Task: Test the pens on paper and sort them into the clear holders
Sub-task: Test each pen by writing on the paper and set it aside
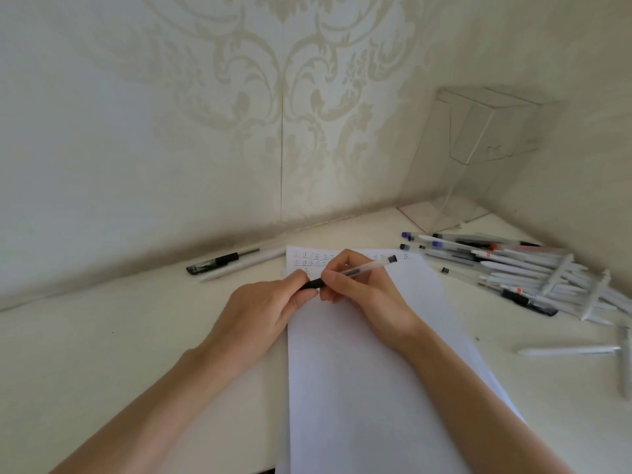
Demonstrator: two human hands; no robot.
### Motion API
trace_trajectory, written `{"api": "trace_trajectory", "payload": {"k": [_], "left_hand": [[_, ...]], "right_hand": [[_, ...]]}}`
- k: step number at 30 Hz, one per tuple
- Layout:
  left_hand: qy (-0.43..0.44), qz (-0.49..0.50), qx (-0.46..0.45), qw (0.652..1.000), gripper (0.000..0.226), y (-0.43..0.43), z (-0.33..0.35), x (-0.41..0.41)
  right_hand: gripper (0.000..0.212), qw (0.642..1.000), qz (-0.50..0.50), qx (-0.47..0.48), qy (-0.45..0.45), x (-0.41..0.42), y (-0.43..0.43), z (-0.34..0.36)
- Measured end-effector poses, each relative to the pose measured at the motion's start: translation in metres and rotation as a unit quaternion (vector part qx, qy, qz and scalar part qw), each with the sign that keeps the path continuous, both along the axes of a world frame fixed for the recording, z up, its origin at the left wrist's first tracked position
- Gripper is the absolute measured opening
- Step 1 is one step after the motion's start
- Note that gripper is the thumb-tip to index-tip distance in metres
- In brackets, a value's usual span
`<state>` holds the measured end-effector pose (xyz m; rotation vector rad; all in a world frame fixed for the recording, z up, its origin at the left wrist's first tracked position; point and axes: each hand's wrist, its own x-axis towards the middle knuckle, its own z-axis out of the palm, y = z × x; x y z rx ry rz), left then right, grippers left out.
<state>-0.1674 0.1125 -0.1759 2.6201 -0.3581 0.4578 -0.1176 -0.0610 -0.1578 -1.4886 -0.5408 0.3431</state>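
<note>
Both hands meet over the far end of the white sheet of paper [359, 388], which lies on the cream bench [136, 336]. Between them they hold one slim clear-barrelled pen [372, 265] with black ends, lying nearly level just above the paper.

The left hand [270, 306] comes in over the paper's left edge. Its grip is narrow: thumb and curled fingers close round the black front part of the pen. The right hand [362, 285] is above the paper. Its grip is also narrow, and it pinches the clear barrel between thumb and fingers. The black tail of the pen sticks out past this hand toward the paper's far right corner.

Small rows of written characters [311, 258] run along the paper's far edge.

To the right of the paper lies a loose pile of white and clear pens [513, 268]. Beyond that pile, in the corner, stands a clear plastic holder [492, 131]. To the left of the paper's far corner lie a black pen [212, 263] and a white pen [246, 265], side by side.
</note>
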Motion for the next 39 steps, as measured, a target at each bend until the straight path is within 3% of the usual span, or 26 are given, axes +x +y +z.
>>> {"api": "trace_trajectory", "payload": {"k": [4,7,10,12,18,39], "left_hand": [[0.017,0.084,-0.015,0.996,0.060,-0.001,0.007,-0.002],[0.020,0.089,-0.001,0.996,0.061,-0.001,0.007,-0.004],[0.023,0.050,0.063,0.997,0.074,-0.002,0.005,-0.003],[0.036,0.041,0.088,0.995,0.080,-0.002,0.005,-0.002],[0.023,0.034,0.088,0.995,0.072,0.001,-0.001,0.001],[0.050,0.055,0.097,0.993,0.079,0.000,-0.001,0.003]], "right_hand": [[0.018,0.995,-0.022,0.073,0.060,0.006,-0.004,-0.003],[0.025,0.988,-0.102,0.093,0.071,0.012,-0.010,0.003],[0.017,0.978,-0.206,-0.024,0.037,0.019,-0.006,0.008],[0.023,0.964,-0.237,-0.124,0.005,0.026,0.003,0.009],[0.025,0.954,-0.216,-0.198,-0.059,0.034,0.037,0.003],[0.027,0.946,-0.226,-0.215,-0.092,0.039,0.040,-0.006]]}}
